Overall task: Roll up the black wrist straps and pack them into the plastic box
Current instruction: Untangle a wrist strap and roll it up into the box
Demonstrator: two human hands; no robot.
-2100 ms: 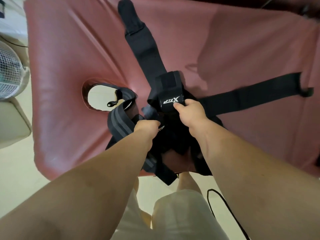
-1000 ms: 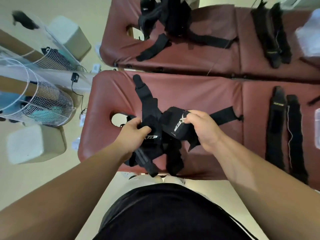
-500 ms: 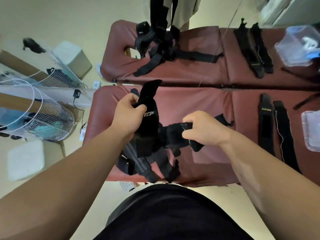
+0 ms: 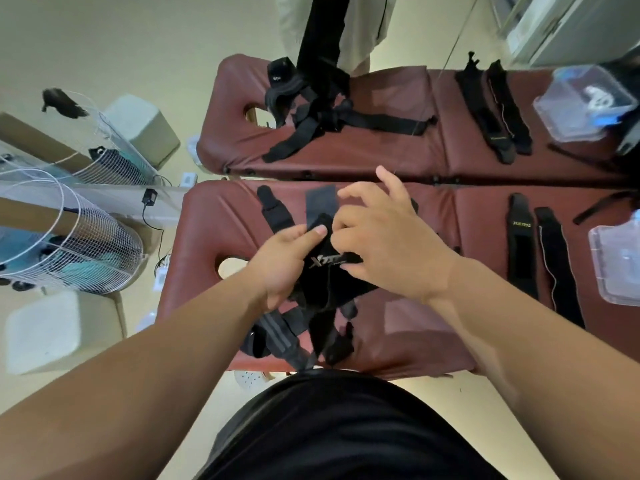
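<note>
A black wrist strap (image 4: 320, 209) with a white logo is lifted above a tangled pile of black straps (image 4: 304, 327) on the near red padded table (image 4: 408, 327). My left hand (image 4: 287, 261) pinches the strap with the thumb on top. My right hand (image 4: 384, 244) holds its other side near the logo, upper fingers spread. Two flat black straps (image 4: 540, 265) lie to the right. A clear plastic box (image 4: 616, 265) sits at the right edge, partly out of frame.
A second red table (image 4: 388, 150) stands beyond, with more black straps (image 4: 325, 116), two flat ones (image 4: 491, 109) and another clear box (image 4: 585, 102). A person (image 4: 332, 29) stands at its far side. White wire fans (image 4: 62, 237) and cables are on the floor at left.
Both hands have come together over the pile. The strap end that hung from my left hand now stands up between the two hands, and my right hand's fingers have spread.
</note>
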